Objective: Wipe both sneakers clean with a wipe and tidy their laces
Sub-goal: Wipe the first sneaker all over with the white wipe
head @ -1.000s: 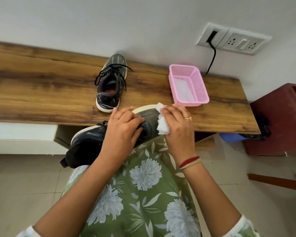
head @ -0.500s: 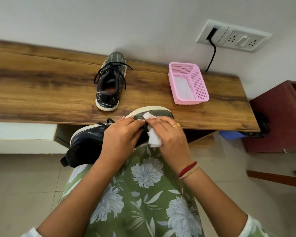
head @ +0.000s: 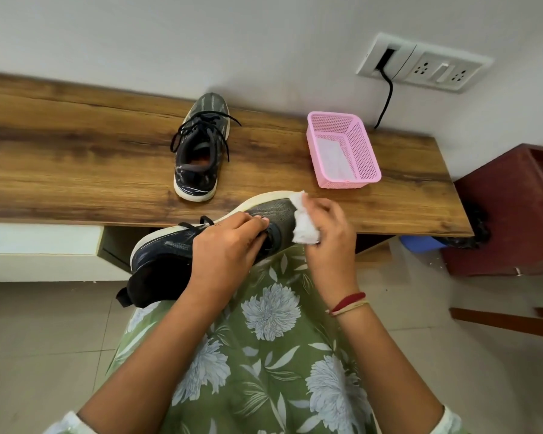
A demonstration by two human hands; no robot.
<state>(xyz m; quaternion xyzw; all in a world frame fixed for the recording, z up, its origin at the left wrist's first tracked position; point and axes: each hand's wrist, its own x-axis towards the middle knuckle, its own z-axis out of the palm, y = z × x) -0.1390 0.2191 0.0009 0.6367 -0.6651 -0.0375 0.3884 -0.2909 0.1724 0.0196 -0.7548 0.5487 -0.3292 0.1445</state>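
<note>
White wipe [head: 304,225], bunched in my right hand [head: 329,236], has slid from mid-shoe out to the held sneaker [head: 273,211] toe, just in front of the pink basket [head: 362,145]; left hand [head: 226,250] grips its midsection. First shoe mid-wipe; second sneaker [head: 199,151], left of basket, looks untouched, laces [head: 201,126] loose.

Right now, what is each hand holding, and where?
The left hand grips the sneaker across its laced middle; the right hand holds the crumpled wipe, pressed at the sneaker's toe.

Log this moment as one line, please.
left hand: grips near sneaker | right hand: presses wipe to it | far sneaker: on shelf
</note>
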